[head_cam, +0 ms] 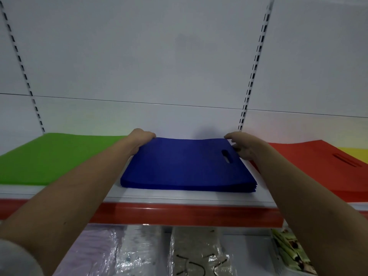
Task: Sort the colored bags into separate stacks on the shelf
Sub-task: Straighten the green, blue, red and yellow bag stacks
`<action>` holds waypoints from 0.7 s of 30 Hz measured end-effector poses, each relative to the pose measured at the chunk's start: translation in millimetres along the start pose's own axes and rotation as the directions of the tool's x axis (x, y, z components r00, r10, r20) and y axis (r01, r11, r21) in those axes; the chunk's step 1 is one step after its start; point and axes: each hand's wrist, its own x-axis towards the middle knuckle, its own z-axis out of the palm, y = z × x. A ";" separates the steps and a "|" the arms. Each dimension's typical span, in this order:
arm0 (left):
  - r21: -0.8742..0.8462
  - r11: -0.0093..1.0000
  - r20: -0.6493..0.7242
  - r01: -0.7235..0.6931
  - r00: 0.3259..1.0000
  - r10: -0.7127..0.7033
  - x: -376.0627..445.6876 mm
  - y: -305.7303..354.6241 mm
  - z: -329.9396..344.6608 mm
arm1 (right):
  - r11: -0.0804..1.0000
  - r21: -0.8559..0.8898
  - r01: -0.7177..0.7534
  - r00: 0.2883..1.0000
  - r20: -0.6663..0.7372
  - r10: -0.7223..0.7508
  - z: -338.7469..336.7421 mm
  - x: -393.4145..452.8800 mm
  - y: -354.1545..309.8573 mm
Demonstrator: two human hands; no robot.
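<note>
Flanking blue stack (187,166) — green stack (49,156), red stack (310,166)

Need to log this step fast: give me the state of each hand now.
Left hand: fingers curled over the far left corner of the blue bag stack, holding it.
Right hand: fingers curled on the stack's right edge, holding it.

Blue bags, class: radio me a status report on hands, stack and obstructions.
Left hand and right hand grip blue stack at far corners. Stack flat on shelf, between green stack and red stack. Nothing obstructing.
</note>
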 end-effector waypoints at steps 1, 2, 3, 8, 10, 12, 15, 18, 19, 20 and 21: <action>0.000 1.000 -0.003 -0.002 1.000 0.002 4.3 -1.6 0.1 | 1.000 -0.012 -0.003 1.000 0.009 0.003 1.0 1.7 0.1; 0.010 1.000 -0.010 -0.001 1.000 0.001 7.2 -2.8 0.3 | 0.999 -0.041 -0.006 1.000 0.023 0.007 2.8 3.0 0.0; 0.032 0.999 -0.012 -0.001 1.000 0.002 10.7 -3.6 0.2 | 0.997 -0.081 -0.012 0.999 0.031 0.014 4.6 5.5 0.6; 0.342 0.935 0.010 -0.090 0.996 0.092 21.1 -5.8 -0.6 | 0.933 -0.341 0.118 0.981 -0.106 -0.163 11.4 6.9 -6.1; 0.648 0.729 0.069 -0.221 0.970 0.232 23.3 -8.0 2.5 | 0.768 -0.597 0.231 0.919 -0.125 -0.373 26.1 5.4 -13.8; 0.759 0.568 0.179 -0.320 0.940 0.290 28.5 -14.0 9.6 | 0.583 -0.732 0.353 0.879 0.046 -0.475 59.1 4.8 -19.9; 0.820 0.440 0.267 -0.366 0.925 0.270 33.0 -26.2 21.2 | 0.342 -0.819 0.461 0.862 0.321 -0.393 113.9 15.8 -14.4; 0.816 0.434 0.287 -0.382 0.919 0.270 36.4 -35.7 27.6 | 0.263 -0.840 0.476 0.868 0.399 -0.296 140.6 20.0 -2.5; 0.817 0.439 0.284 -0.374 0.923 0.258 33.7 -35.5 28.0 | 0.274 -0.840 0.468 0.874 0.394 -0.283 142.4 20.8 2.0; 0.820 0.436 0.285 -0.371 0.925 0.252 33.7 -35.5 28.4 | 0.284 -0.843 0.456 0.881 0.384 -0.276 142.4 21.4 6.4; 0.826 0.434 0.279 -0.361 0.929 0.241 31.7 -34.2 27.8 | 0.291 -0.845 0.449 0.885 0.375 -0.276 142.1 22.8 9.9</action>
